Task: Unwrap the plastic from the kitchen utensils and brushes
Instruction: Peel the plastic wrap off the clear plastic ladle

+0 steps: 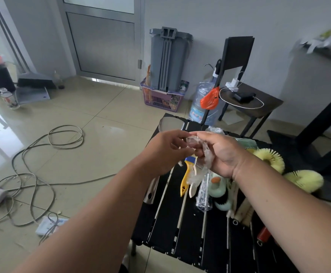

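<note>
1. Right hand (220, 154) is gripping a crumpled wad of clear plastic wrap (205, 154); fingers are curling round it, thumb and forefinger tip reaching toward the other hand.
2. Left hand (166, 148) is meeting the right hand fingertip to fingertip, pinching the upper edge of the same wrap; remaining fingers are loosely curling.
3. Both hands are hovering above the far-left part of a black slatted table (180, 229), not resting on it.
4. The wrap is trailing down from the right palm; whether it is touching the items below cannot be told.
5. Directly beneath the hands, a yellow-handled brush (186, 174) with a blue ferrule is lying on the slats, and a pale wooden utensil (193, 184) is lying just beside it.
6. Below the right wrist, a long item in clear plastic (205, 192) is lying along the slats, next to a pale green brush (218, 189).
7. To the right of the right forearm, two yellow-green round bristle brushes (270, 157) are sitting near the table edge.
8. Below the left hand, a metal utensil handle (150, 191) is lying on the table.
9. Beyond the hands, a round metal strainer (170, 124) is sitting at the far corner.
10. Further out: a grey bin (168, 56) standing in a purple basket (161, 98), a water bottle (206, 103), and cables (42, 154) lying on the tiled floor at left.
</note>
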